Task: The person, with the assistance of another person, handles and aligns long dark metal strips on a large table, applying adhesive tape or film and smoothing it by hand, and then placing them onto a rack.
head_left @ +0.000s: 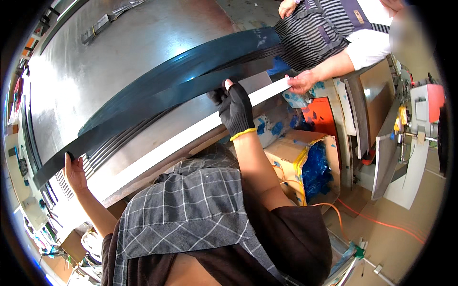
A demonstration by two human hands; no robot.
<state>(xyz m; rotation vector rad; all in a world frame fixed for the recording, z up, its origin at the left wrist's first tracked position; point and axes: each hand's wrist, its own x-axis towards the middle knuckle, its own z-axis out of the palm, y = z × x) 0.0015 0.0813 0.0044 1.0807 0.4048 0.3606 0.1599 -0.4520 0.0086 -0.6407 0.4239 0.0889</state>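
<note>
A long dark blue-black strip [129, 119] runs across in front of me, from the lower left toward the upper right. My bare left hand [75, 175] grips its near edge close to the left end. On my right hand [234, 108] is a black fingerless-thumb glove with a yellow cuff; it pinches the same strip right of the middle. Below the strip, nearer my body, lies a long white strip [176, 144]. A co-worker's bare hand [301, 82] holds that white strip's right end. Behind lie more dark blue strips [191, 55], stacked and curving in the fisheye picture.
A shiny metal table [138, 35] carries the strips, with a small bundle of grey metal pieces [98, 28] at the back. A co-worker in a striped apron [310, 31] stands at the far right. A cardboard box [279, 151] with blue film and an orange hose [381, 223] lie right of me.
</note>
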